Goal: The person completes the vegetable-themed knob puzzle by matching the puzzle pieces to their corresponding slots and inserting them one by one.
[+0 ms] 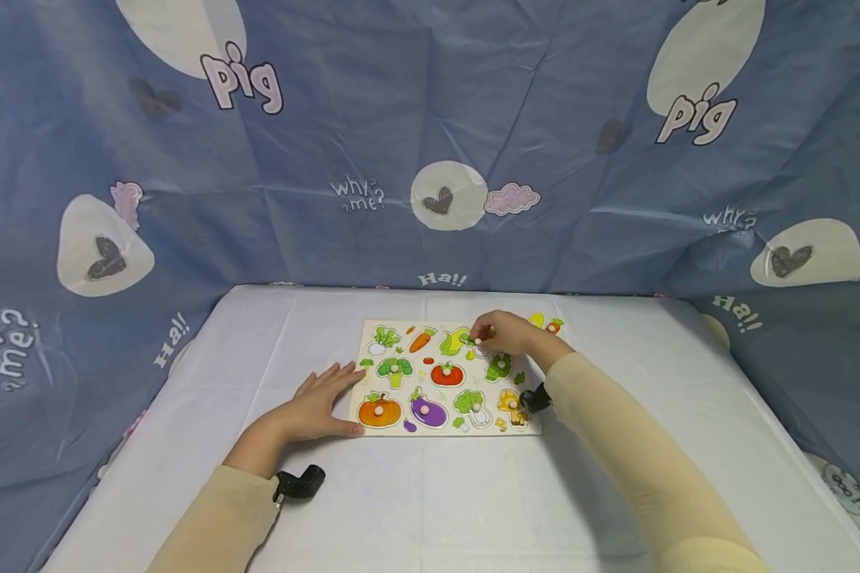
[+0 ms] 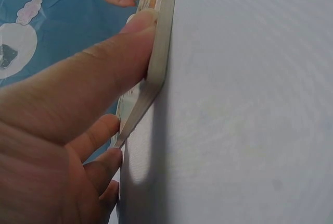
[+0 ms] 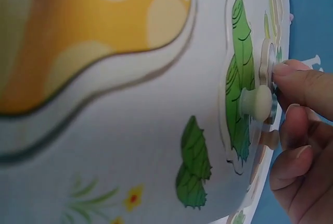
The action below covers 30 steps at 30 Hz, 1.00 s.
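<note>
A vegetable peg puzzle board (image 1: 410,380) lies on the white table. My left hand (image 1: 322,404) is spread at its left side, the thumb on the front left corner. In the left wrist view, the thumb (image 2: 119,52) presses on the board's edge (image 2: 165,36) and the fingertips touch the side. My right hand (image 1: 505,333) is over the back right part of the board. It pinches a knobbed puzzle piece (image 1: 467,340) with green leaves and a pale body, partly hidden by the fingers. Close to these fingers, in the right wrist view, is the leafy green piece (image 3: 240,78) with its knob (image 3: 257,103).
Seated knobbed pieces include a pumpkin (image 1: 378,411), eggplant (image 1: 428,412), tomato (image 1: 447,375), broccoli (image 1: 394,370) and mushroom (image 1: 510,404). Beyond the right arm lie a yellow piece (image 1: 537,320) and a small carrot piece (image 1: 554,326). A blue printed cloth (image 1: 373,247) hangs behind the table.
</note>
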Tool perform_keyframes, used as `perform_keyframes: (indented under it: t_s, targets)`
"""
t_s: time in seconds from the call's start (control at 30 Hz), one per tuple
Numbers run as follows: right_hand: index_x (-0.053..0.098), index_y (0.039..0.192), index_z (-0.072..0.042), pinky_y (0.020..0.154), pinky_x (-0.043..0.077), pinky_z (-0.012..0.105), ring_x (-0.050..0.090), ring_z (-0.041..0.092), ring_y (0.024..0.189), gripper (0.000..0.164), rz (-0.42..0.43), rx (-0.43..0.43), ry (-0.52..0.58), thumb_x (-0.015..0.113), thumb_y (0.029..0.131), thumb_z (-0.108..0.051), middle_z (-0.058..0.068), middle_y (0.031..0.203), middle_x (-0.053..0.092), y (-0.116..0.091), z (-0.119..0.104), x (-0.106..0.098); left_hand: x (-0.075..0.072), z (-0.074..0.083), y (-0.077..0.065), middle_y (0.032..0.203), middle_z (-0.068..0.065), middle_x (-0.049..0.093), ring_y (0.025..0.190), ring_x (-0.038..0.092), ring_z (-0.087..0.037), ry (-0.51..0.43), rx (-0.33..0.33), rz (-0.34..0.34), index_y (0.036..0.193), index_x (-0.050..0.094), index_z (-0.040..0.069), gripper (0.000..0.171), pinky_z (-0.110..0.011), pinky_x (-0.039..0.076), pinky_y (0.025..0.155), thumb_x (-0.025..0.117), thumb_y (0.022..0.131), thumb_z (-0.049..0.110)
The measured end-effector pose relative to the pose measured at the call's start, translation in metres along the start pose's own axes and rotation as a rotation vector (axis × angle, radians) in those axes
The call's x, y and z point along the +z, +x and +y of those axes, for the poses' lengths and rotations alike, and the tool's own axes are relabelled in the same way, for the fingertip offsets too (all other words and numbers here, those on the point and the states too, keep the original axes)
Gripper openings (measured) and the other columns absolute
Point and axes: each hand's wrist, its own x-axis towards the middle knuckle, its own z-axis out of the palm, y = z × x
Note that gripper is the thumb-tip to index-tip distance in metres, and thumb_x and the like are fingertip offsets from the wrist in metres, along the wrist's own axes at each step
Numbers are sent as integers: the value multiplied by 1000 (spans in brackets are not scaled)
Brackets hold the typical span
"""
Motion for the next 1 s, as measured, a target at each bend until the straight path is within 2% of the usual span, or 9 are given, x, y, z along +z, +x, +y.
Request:
perform_keyframes:
  t_s: [0.4,0.7,1.0]
  targets:
    - [68,99,-9,82,47,32,54,16,86,4,-44,37,-41,68,96,-9,2,93,64,1,-3,1,-2,3,-1,163,-18,25,151,11,-41,-9,-1,-1,154,39,10,102,-61,0,120,83,72,53]
    - [66,99,-11,80,47,33,54,16,85,4,-23,53,-64,68,97,-14,1,92,63,-1,0,6,0,2,0,163,-17,25,152,11,-40,0,-16,-6,154,39,11,102,-60,0,121,83,72,53]
    - [66,100,-10,76,50,31,57,15,83,6,16,27,-41,68,97,-16,1,95,66,-6,-15,3,1,-1,1,163,-17,25,152,11,-40,3,-14,2,154,39,11,104,-61,0,120,83,71,55]
